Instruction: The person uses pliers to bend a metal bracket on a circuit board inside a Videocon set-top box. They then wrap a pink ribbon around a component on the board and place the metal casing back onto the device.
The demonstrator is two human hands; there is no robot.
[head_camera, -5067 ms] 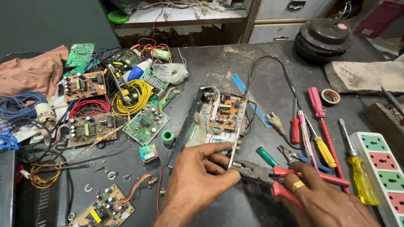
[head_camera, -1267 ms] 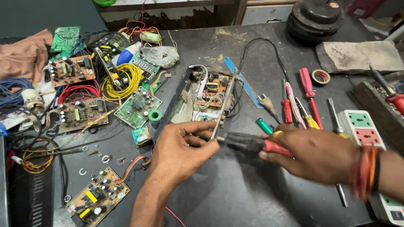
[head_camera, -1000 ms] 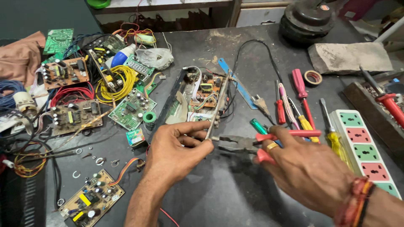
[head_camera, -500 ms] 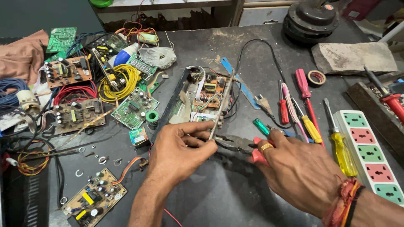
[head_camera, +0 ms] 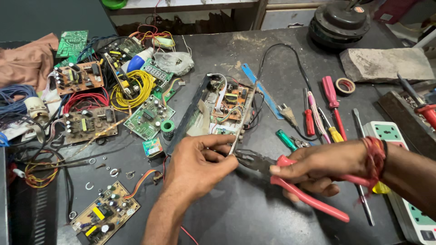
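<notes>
Two hands: right hand (head_camera: 318,165) gripping red-handled pliers (head_camera: 290,179), left hand (head_camera: 197,165) pinching something unseen.

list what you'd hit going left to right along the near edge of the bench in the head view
small circuit board → left hand → red-handled pliers → right hand → white power strip

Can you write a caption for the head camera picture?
Right hand works red-handled pliers against left hand beside an opened circuit chassis.
</notes>
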